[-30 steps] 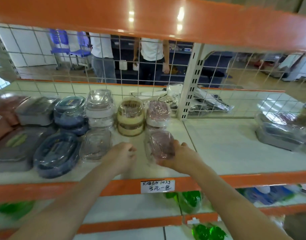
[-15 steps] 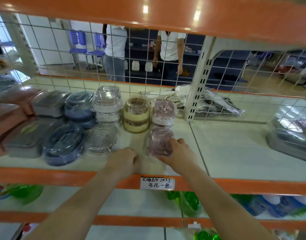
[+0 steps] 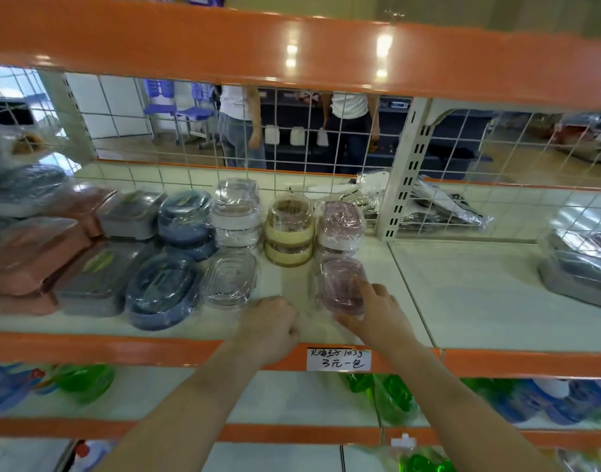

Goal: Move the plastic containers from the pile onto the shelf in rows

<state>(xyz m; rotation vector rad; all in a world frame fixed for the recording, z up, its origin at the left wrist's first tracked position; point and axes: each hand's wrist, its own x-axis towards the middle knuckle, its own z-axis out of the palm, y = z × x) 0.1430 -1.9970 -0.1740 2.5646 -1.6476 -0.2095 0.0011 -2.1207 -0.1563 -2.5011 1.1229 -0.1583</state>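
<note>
A pink-lidded plastic container (image 3: 340,281) lies flat at the front of the white shelf (image 3: 462,301). My right hand (image 3: 370,311) holds its near right end, fingers curled round it. To its left, my left hand (image 3: 271,321) rests at the shelf's front edge with fingers curled under and nothing in it. Behind stand a pink-lidded stack (image 3: 341,224), a cream stack (image 3: 288,229) and a clear stack (image 3: 236,212). A clear container (image 3: 229,279) and blue ones (image 3: 161,291) lie in the front row further left.
Grey (image 3: 98,281) and salmon containers (image 3: 30,257) fill the shelf's left end. A wrapped grey pile (image 3: 578,264) sits at the far right. A white upright post (image 3: 403,185) and wire mesh back the shelf. Two people stand beyond. An orange beam (image 3: 292,42) runs overhead.
The pink-lidded container has settled flat on the shelf in front of the pink stack; my right hand stays on it. My left hand has drawn back slightly to the shelf's front edge.
</note>
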